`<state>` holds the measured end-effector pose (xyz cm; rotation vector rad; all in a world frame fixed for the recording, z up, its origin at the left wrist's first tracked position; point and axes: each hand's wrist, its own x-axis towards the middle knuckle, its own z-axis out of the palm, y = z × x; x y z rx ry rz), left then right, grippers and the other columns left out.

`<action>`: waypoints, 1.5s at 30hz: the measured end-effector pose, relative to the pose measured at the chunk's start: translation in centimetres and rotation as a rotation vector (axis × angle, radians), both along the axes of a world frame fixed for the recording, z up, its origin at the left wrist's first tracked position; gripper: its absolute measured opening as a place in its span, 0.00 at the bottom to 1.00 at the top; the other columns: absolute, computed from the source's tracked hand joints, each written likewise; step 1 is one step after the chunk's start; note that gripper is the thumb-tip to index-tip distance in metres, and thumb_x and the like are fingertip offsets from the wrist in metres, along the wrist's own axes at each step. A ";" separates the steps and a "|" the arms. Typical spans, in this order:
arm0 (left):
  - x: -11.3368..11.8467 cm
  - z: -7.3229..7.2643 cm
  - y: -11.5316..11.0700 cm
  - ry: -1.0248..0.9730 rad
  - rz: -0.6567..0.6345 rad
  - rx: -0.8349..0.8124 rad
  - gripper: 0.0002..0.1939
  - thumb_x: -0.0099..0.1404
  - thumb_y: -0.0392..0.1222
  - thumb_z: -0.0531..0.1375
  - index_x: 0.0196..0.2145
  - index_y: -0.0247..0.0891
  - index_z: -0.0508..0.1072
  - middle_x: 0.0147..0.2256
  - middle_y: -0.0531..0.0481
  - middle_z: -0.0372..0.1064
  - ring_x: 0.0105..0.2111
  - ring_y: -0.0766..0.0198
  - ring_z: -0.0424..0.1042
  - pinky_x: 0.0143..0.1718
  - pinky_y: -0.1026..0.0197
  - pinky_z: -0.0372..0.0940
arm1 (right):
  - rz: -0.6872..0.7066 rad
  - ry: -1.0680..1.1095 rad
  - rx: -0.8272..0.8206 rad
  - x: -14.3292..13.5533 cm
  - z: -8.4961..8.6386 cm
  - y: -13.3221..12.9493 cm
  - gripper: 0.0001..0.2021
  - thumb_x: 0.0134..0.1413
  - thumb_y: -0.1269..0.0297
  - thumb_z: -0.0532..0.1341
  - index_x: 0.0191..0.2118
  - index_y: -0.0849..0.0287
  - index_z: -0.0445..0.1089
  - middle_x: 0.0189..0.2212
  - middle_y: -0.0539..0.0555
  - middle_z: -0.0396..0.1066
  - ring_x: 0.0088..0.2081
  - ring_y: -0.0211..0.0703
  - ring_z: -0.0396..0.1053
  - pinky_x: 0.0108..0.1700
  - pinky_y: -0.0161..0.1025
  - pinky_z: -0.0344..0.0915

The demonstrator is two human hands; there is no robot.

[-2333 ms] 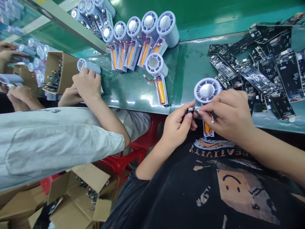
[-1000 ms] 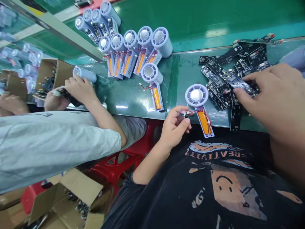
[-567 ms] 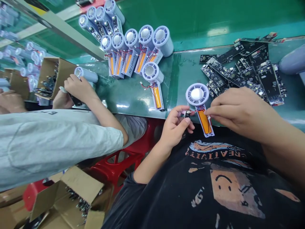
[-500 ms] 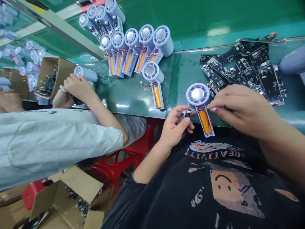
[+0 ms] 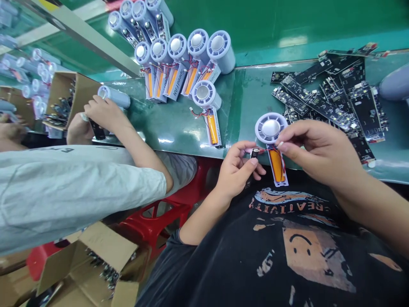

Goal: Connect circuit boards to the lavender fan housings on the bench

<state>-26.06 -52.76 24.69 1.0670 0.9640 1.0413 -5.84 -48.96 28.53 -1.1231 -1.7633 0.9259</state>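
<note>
One open handheld fan [image 5: 273,143] lies at the near edge of the green bench [image 5: 249,91], round head away from the person, its orange battery [image 5: 276,164] showing in the open handle. The left hand [image 5: 238,170] is raised just left of the handle, thumb and forefinger in a narrow grip on one small black part [image 5: 254,153]. The right hand [image 5: 319,151] comes in from the right with its wrist low, and its thumb and forefinger pinch a thin red wire [image 5: 266,149] that runs between the part and the fan.

One more open fan [image 5: 209,106] lies alone to the left. Behind it five open fans [image 5: 185,57] lie side by side in a row, and four more [image 5: 140,17] lie farther back. To the right, a loose heap of black circuit boards [image 5: 332,98] is piled too thick to count. At the far left a co-worker's hand [image 5: 104,113] rests on a pale fan body [image 5: 113,96], beside one open cardboard box [image 5: 68,100] on the bench. Another open box [image 5: 92,264] sits on the floor.
</note>
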 end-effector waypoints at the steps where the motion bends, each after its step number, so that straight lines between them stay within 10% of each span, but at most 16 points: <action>1: 0.1 0.1 0.0 0.000 -0.003 -0.003 0.21 0.68 0.53 0.64 0.52 0.43 0.63 0.43 0.52 0.71 0.26 0.73 0.75 0.22 0.70 0.69 | 0.035 -0.043 0.042 -0.2 0.2 0.0 0.02 0.60 0.64 0.63 0.36 0.53 0.74 0.34 0.52 0.76 0.35 0.44 0.73 0.36 0.42 0.70; 30: 0.5 0.6 -0.1 -0.065 0.004 0.041 0.18 0.67 0.51 0.66 0.48 0.42 0.66 0.38 0.56 0.73 0.24 0.74 0.76 0.19 0.74 0.67 | 0.082 -0.401 0.420 -1.4 0.6 -0.5 0.08 0.65 0.67 0.58 0.34 0.55 0.72 0.30 0.51 0.75 0.36 0.44 0.73 0.40 0.42 0.68; 38: 0.3 0.3 0.1 -0.092 0.037 0.018 0.17 0.68 0.51 0.65 0.47 0.42 0.67 0.44 0.53 0.74 0.23 0.75 0.75 0.18 0.74 0.68 | -0.134 -0.346 0.510 1.1 -0.2 0.0 0.05 0.61 0.71 0.63 0.42 0.55 0.73 0.35 0.52 0.73 0.32 0.41 0.68 0.35 0.42 0.64; 45: 0.4 0.6 0.2 -0.098 0.038 -0.007 0.16 0.67 0.49 0.66 0.47 0.41 0.67 0.44 0.52 0.75 0.24 0.74 0.76 0.19 0.73 0.69 | 0.289 -0.572 1.015 3.6 -0.1 0.5 0.09 0.68 0.69 0.59 0.38 0.48 0.73 0.39 0.43 0.78 0.41 0.41 0.69 0.43 0.45 0.60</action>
